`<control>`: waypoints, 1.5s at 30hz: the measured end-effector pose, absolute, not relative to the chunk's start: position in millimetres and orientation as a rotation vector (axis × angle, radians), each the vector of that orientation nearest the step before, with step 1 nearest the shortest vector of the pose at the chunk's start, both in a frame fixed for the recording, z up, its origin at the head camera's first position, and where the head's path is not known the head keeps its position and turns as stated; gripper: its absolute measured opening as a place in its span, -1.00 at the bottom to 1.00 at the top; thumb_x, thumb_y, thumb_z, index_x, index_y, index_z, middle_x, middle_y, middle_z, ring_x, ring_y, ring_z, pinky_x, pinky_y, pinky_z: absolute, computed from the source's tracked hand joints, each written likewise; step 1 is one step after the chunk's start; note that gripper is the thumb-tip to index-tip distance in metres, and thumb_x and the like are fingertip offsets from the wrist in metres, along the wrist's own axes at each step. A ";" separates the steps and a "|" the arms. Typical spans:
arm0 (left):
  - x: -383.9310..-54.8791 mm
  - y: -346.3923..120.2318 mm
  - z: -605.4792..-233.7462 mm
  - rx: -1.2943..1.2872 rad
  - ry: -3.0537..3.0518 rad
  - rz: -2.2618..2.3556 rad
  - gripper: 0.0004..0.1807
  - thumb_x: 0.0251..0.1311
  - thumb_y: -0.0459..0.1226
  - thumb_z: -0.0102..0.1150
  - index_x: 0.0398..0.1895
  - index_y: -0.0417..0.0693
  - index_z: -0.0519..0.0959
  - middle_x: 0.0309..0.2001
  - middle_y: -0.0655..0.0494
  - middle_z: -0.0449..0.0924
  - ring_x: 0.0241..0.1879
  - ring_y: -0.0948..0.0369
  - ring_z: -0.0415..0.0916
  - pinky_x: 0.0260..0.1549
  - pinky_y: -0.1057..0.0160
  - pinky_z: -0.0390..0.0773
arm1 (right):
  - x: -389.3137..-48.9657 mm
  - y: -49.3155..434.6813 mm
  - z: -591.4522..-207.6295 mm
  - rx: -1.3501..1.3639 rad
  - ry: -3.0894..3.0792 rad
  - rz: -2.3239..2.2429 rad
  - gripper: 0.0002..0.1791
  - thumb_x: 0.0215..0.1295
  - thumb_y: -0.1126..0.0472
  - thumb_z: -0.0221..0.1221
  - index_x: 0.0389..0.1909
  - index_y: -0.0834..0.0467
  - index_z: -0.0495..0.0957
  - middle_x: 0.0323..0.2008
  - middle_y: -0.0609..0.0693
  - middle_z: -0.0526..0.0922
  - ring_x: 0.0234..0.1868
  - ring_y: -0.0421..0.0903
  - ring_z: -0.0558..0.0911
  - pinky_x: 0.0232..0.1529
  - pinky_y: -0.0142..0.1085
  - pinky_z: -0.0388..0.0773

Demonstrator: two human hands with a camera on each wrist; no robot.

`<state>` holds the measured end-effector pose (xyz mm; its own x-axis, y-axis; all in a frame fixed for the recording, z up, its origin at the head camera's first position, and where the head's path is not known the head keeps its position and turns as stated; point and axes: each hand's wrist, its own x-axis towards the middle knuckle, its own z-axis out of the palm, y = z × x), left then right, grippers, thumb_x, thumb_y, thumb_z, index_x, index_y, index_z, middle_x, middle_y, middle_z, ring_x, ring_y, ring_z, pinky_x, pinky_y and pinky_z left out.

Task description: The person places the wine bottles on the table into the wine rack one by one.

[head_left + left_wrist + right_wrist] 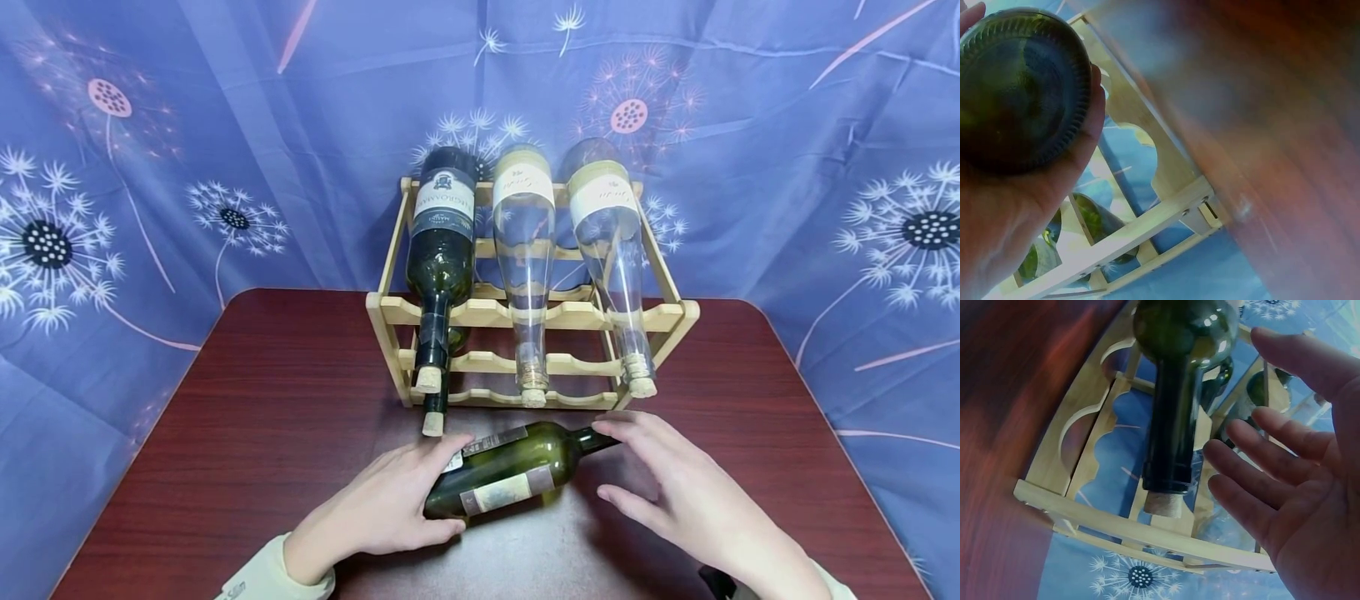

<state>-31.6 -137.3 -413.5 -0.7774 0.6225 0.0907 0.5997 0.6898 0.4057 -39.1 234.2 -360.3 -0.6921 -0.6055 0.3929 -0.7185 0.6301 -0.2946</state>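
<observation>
A green glass wine bottle [551, 450] lies nearly level in front of the rack, its neck toward the right. My left hand [382, 500] grips it around the base end, thumb and fingers on opposite sides. The ribbed bottom of the bottle [1022, 94] fills the upper left of the left wrist view. My right hand [682, 483] is beside the neck with fingers spread, the fingertips right at the neck's end in the head view. In the right wrist view a cork [1163, 505] plugs the mouth, and the relaxed fingers [1254, 469] are apart from the bottle.
Behind stands a wooden wine rack [487, 314]. On its top level rest a dark bottle [442, 258] and two clear bottles [525, 250], [611, 242], corks facing forward. Another corked dark bottle [437, 400] lies lower at the left. Dandelion-patterned cloth surrounds the reddish table [277, 400].
</observation>
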 end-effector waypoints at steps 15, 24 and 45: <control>-28.5 -136.6 -408.2 1.038 2.777 0.638 0.03 0.10 0.15 0.52 0.59 0.07 0.27 0.25 0.15 0.61 0.07 0.19 0.64 0.01 0.04 0.66 | -49.0 223.1 -385.6 1.222 -2.565 0.385 -0.12 -0.05 0.16 0.64 0.34 0.25 0.50 0.11 0.05 0.63 0.16 0.03 0.62 0.12 -0.02 0.61; -27.7 -135.8 -405.7 1.050 2.732 0.666 -0.01 0.10 0.13 0.50 0.57 0.03 0.31 0.29 0.17 0.59 0.08 0.25 0.62 0.02 0.08 0.65 | -49.9 219.6 -396.9 1.256 -2.527 0.320 -0.25 -0.04 0.16 0.64 0.21 0.20 0.56 -0.05 -0.04 0.64 -0.01 0.00 0.62 -0.13 -0.03 0.63; -29.8 -141.8 -405.0 1.008 2.625 0.830 -0.07 0.04 0.13 0.54 0.48 0.17 0.37 0.04 0.34 0.64 -0.14 0.40 0.59 -0.21 0.28 0.61 | -51.0 224.9 -403.3 1.328 -2.548 0.272 -0.48 0.16 0.13 0.50 0.11 0.15 0.57 -0.10 -0.04 0.57 -0.17 -0.06 0.57 -0.16 -0.15 0.61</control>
<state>-29.8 -141.8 -405.0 -0.7442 0.6679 0.0064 0.5501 0.6074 0.5731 -51.0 224.9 -403.3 -0.5508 -0.7756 0.3083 -0.8231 0.5659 -0.0473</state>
